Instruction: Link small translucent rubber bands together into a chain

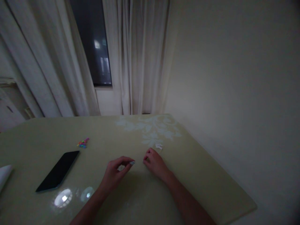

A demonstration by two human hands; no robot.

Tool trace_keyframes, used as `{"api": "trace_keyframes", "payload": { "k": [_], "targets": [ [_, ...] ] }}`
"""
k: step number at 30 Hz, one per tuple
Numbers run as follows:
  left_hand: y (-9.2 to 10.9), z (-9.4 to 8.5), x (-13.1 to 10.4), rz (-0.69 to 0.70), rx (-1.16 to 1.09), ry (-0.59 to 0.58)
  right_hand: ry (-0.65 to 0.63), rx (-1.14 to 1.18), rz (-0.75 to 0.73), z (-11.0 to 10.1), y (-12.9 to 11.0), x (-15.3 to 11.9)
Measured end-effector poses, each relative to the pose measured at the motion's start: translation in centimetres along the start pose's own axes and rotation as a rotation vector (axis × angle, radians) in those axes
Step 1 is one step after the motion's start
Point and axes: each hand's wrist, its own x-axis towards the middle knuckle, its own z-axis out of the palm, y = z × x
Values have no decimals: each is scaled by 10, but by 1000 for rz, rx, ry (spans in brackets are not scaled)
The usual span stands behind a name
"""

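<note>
Across the pale tabletop (206, 178), hands apart: left hand (117, 168) pinched a small piece (132, 162); white bits (159, 146) lay just beyond the nearer right hand (154, 161) (its grip impossible to tell).

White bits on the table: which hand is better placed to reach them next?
Probably the right hand: it is close beside the white bits and shows nothing held, while the left hand is farther off, pinching a pale thing.

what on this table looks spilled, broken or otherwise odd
Nothing stands out as odd. The colourful pieces lie in a small heap, white bits lie beside the right hand, and the bright spots look like lamp reflections on the tabletop.
</note>
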Motion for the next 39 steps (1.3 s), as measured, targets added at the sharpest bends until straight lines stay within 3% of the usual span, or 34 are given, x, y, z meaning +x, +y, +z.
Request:
{"api": "trace_keyframes", "payload": {
  "k": [6,8,11,16,25,29,32,35,39],
  "targets": [
    [-2,1,0,5,-3,-7,-22,-158,-81,4,-4,0],
    [-3,1,0,29,-12,-27,-5,-35,-124,4,-6,0],
    [-3,2,-1,56,-27,-47,22,325,-184,0,-14,-1],
    [-2,3,0,112,-71,-49,-117,768,-184,-5,-30,-5],
    [0,3,0,109,-55,-60,-163,922,-114,-3,-39,-8],
    [4,3,0,93,-44,-39,-119,961,18,-4,-36,-3],
    [3,2,-1,67,-53,-23,22,896,160,-7,-20,4],
    [0,2,-2,41,-28,-30,176,562,162,-12,1,8],
    [-2,2,-2,40,18,-35,136,222,123,-17,15,6]
  ]
}}
